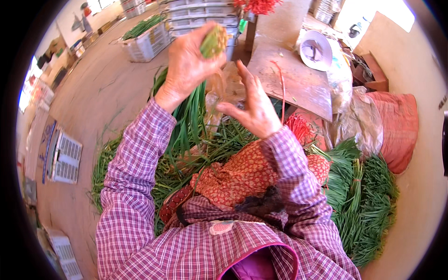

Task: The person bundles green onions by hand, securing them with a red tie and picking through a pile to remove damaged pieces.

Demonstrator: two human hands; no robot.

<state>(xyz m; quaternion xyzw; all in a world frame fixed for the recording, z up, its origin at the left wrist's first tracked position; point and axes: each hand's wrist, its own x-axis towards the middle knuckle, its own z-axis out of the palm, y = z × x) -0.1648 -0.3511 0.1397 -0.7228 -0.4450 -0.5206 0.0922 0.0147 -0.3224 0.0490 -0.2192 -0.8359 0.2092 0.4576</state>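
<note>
My left hand point(189, 63) is raised in front of me, its fingers wrapped round a bunch of green chives point(213, 42). The pale stem ends point up past the thumb, and the long dark leaves hang down below the wrist. To the right, my right hand point(255, 106) faces the bunch with thumb and fingers apart, holding nothing. Beneath both hands lies a heap of loose chives point(228, 135), spread round my lap. A red floral cloth point(238, 172) covers my legs.
Tied bundles of chives point(361, 205) lie at my right. Ahead stands a wooden board point(298, 81) with a pale hat point(316, 50) and a red strand on it. Red ties point(300, 128) hang near its edge. A white crate point(147, 42) of greens and stacked crates point(200, 16) stand farther off.
</note>
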